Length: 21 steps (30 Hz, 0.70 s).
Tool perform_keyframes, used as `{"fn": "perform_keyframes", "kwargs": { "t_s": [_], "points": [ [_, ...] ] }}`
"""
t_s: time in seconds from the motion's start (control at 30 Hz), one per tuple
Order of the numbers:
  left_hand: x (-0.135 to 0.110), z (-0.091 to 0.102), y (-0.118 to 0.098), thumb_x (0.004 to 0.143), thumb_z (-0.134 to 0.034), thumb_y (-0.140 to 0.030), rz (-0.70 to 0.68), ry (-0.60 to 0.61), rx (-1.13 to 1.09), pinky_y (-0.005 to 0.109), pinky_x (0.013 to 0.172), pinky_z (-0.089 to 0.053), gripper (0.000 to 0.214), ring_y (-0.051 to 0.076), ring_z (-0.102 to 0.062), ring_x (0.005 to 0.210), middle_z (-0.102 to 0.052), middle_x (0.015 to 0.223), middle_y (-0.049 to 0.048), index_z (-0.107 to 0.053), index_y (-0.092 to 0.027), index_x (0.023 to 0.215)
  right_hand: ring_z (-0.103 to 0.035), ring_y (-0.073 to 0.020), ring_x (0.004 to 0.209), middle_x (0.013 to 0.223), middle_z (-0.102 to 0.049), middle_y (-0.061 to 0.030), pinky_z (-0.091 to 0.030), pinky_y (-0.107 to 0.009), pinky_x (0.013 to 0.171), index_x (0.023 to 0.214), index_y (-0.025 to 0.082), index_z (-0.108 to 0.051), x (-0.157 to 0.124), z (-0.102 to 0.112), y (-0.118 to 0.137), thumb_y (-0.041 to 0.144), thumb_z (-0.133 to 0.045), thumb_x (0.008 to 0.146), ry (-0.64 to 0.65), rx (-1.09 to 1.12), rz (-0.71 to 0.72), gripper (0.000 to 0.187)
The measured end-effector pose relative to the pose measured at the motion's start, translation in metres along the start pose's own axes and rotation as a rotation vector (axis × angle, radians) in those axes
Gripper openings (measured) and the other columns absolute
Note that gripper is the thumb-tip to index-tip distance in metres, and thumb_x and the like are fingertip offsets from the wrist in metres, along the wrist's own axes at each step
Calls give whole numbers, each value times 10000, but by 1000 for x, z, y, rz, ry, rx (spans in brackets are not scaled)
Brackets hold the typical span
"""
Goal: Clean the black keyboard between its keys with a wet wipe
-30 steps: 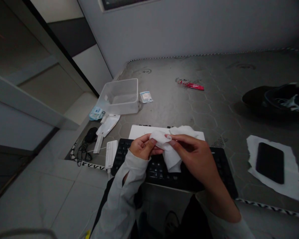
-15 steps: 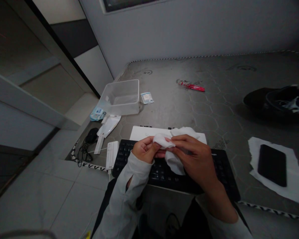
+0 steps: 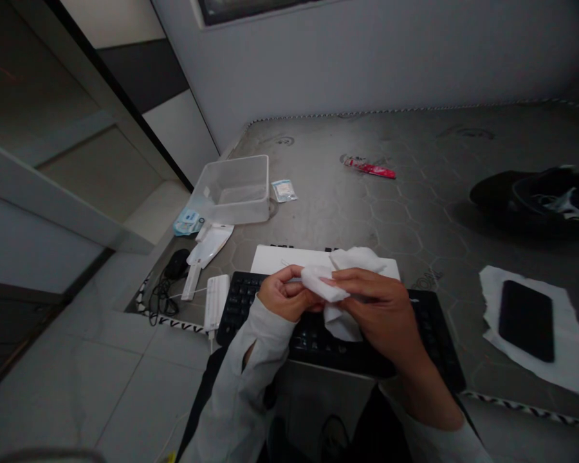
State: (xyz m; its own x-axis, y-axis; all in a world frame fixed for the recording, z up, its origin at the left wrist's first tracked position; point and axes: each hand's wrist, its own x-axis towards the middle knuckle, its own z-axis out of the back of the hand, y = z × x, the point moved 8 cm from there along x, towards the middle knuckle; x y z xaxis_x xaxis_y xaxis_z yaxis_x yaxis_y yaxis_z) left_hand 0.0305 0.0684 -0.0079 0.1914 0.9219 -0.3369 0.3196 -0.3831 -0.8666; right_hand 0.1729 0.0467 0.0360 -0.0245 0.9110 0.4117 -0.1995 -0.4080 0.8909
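Both of my hands hold a white cloth (image 3: pixel 329 297) just above a black keyboard (image 3: pixel 318 331) at the near edge of a grey mattress (image 3: pixel 367 206). My left hand (image 3: pixel 285 298) is closed on the cloth's left end, fingers curled. My right hand (image 3: pixel 381 308) pinches the cloth from the right, thumb and forefinger on top, and the rest of the cloth hangs below. A white flat box (image 3: pixel 280 258) lies behind the keyboard, partly hidden by the cloth.
A clear plastic tub (image 3: pixel 234 190) stands at the back left with small packets (image 3: pixel 284 190) beside it. A red wrapper (image 3: pixel 369 167) lies farther back. A black phone (image 3: pixel 525 319) rests on white paper (image 3: pixel 567 347) at the right. Dark items (image 3: pixel 535 196) sit far right. A mouse (image 3: pixel 176 263) and white device (image 3: pixel 215 301) lie left.
My hands and the cloth have shifted slightly right and down, and the cloth's folded end has turned a little between my fingers.
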Motion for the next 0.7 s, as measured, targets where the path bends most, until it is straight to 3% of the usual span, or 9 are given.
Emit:
{"fn": "perform_keyframes", "kwargs": {
  "t_s": [0.13,0.23,0.43,0.6,0.7],
  "points": [
    [-1,2,-5,403,-970,-300,-8,-52,36,159,425,-506,434,88,-604,392,-685,476,-30,-612,-153,600,-706,-190,733,784,-762,-15,-581,-315,686,766,279,-790,-1,8,-2,252,-780,778,-134,22,-75,32],
    [-2,3,-12,438,-957,-366,-95,-69,55,164,438,-511,399,82,-597,397,-680,474,-25,-658,-154,598,-685,-176,701,743,-736,0,-561,-283,653,705,245,-736,-1,7,-5,240,-799,737,-183,63,-151,71],
    [-5,3,-18,523,-940,-348,-260,-52,50,210,653,-577,377,119,-697,613,-760,684,10,-750,-170,796,-681,-168,708,780,-717,7,-555,-246,614,828,233,-688,0,-2,-14,295,-754,782,-142,172,-235,102],
    [-7,-3,-29,592,-916,-280,-487,-20,13,159,676,-543,256,96,-678,749,-717,818,2,-734,-183,744,-706,-193,809,898,-751,-19,-578,-274,694,920,251,-724,0,-2,-12,341,-735,827,-118,152,-213,130],
    [-7,-2,-30,615,-901,-297,-488,-45,20,164,606,-533,242,93,-662,662,-700,736,-7,-715,-176,711,-715,-219,886,956,-767,-38,-585,-319,792,970,253,-759,0,-6,-10,366,-716,854,-58,145,-223,168]
  ]
}}
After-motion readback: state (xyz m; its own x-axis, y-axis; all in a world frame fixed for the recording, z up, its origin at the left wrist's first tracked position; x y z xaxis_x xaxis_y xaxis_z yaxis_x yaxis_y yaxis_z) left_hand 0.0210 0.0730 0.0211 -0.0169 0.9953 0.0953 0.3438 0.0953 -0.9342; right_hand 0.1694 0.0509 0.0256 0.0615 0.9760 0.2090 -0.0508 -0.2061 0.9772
